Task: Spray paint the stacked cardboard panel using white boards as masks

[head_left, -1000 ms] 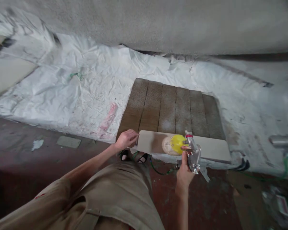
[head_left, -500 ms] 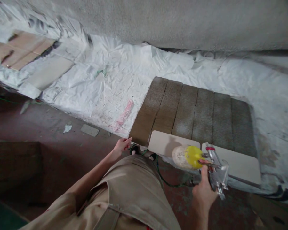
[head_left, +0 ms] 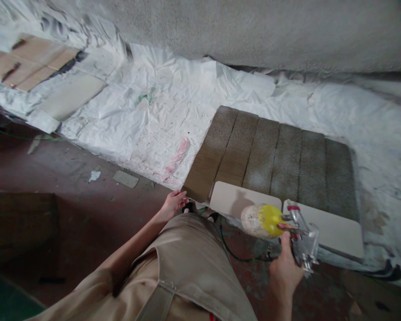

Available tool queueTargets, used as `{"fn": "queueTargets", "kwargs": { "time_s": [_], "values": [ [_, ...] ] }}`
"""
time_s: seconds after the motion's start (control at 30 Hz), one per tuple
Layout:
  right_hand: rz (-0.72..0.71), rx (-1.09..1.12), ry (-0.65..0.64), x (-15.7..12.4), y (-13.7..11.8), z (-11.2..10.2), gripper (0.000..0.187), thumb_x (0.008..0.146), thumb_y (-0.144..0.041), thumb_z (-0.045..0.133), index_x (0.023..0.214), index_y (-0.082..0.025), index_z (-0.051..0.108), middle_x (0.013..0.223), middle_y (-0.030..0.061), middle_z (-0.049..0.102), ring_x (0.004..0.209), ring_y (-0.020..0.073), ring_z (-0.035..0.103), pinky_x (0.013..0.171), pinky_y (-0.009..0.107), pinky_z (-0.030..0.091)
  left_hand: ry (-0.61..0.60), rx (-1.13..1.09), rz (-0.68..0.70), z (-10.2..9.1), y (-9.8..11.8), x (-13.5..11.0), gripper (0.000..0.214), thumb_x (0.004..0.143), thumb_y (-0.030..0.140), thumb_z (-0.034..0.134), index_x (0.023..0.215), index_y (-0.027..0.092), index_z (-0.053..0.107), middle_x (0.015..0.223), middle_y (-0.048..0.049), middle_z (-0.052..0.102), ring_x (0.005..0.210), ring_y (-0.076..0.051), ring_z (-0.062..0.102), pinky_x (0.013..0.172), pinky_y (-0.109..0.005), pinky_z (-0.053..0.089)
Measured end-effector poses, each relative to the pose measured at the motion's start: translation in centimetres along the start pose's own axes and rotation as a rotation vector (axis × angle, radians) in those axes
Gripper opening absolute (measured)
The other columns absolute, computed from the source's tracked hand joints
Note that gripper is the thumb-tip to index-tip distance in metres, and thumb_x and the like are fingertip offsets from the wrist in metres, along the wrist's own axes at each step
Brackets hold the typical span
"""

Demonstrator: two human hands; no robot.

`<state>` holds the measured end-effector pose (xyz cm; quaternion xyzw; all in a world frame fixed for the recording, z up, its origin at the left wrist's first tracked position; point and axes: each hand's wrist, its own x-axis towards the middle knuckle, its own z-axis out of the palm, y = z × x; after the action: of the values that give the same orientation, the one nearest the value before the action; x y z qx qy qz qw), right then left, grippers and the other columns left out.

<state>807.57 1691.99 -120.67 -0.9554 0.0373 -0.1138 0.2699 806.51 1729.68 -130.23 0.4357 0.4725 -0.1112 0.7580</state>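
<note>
My right hand (head_left: 285, 266) grips a metal spray gun (head_left: 302, 240) with a yellow and white cup (head_left: 262, 220), held over the near edge of a pale board (head_left: 330, 227) lying on the floor. A row of several brown ribbed panels (head_left: 270, 156) lies side by side on white plastic sheeting (head_left: 147, 120) just beyond the board. My left hand (head_left: 173, 203) hangs by my knee, near the left corner of the panels, fingers loosely curled and holding nothing. A thin green hose (head_left: 227, 245) runs along the floor towards the gun.
A rough grey wall (head_left: 254, 31) rises behind the sheeting. Cardboard sheets (head_left: 30, 62) lie at the far left. The dark red floor (head_left: 70, 209) holds small scraps. Black cables (head_left: 387, 272) trail at the right.
My left hand let go of the pale board's left end and dropped back beside my knee. The view swung left; the spray gun stays in my right hand.
</note>
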Motion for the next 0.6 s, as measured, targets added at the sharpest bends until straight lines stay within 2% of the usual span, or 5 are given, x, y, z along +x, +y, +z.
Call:
{"fn": "queueTargets", "kwargs": {
  "time_s": [0.13, 0.27, 0.4, 0.6],
  "values": [
    [-0.077, -0.044, 0.015, 0.0, -0.3, 0.0, 0.043, 0.088, -0.024, 0.035, 0.109, -0.007, 0.068, 0.122, 0.0193, 0.062, 0.122, 0.0319, 0.052, 0.109, 0.053, 0.029, 0.022, 0.003, 0.066, 0.6, 0.2, -0.5, 0.029, 0.076, 0.030, 0.073, 0.082, 0.016, 0.048, 0.064, -0.0015, 0.062, 0.059, -0.014, 0.064, 0.051, -0.019, 0.046],
    [-0.022, -0.007, 0.000, 0.1, -0.2, 0.0, 0.042, 0.088, -0.027, 0.036, 0.110, -0.010, 0.068, 0.124, 0.0165, 0.062, 0.123, 0.0309, 0.051, 0.110, 0.052, 0.027, -0.007, -0.045, 0.107, 1.0, 0.3, -0.9, 0.033, 0.074, 0.032, 0.075, 0.080, 0.017, 0.046, 0.064, -0.0002, 0.060, 0.061, -0.014, 0.064, 0.052, -0.019, 0.046],
    [0.057, 0.135, -0.020, 0.4, -0.2, 0.1, 0.039, 0.088, -0.034, 0.042, 0.106, -0.013, 0.069, 0.122, 0.0135, 0.063, 0.122, 0.0304, 0.051, 0.110, 0.053, 0.027, -0.044, -0.031, 0.092, 1.4, 0.3, -1.2, 0.034, 0.074, 0.036, 0.074, 0.083, 0.018, 0.047, 0.066, -0.0002, 0.061, 0.059, -0.014, 0.064, 0.050, -0.019, 0.045],
    [0.090, 0.178, -0.003, 0.5, -0.5, 0.2, 0.039, 0.089, -0.039, 0.044, 0.101, -0.013, 0.071, 0.118, 0.0131, 0.064, 0.120, 0.0307, 0.051, 0.108, 0.053, 0.029, -0.022, 0.031, 0.108, 2.2, 0.4, -1.4, 0.033, 0.072, 0.035, 0.076, 0.083, 0.017, 0.050, 0.064, 0.0007, 0.060, 0.053, -0.013, 0.062, 0.044, -0.018, 0.041]
  ]
}}
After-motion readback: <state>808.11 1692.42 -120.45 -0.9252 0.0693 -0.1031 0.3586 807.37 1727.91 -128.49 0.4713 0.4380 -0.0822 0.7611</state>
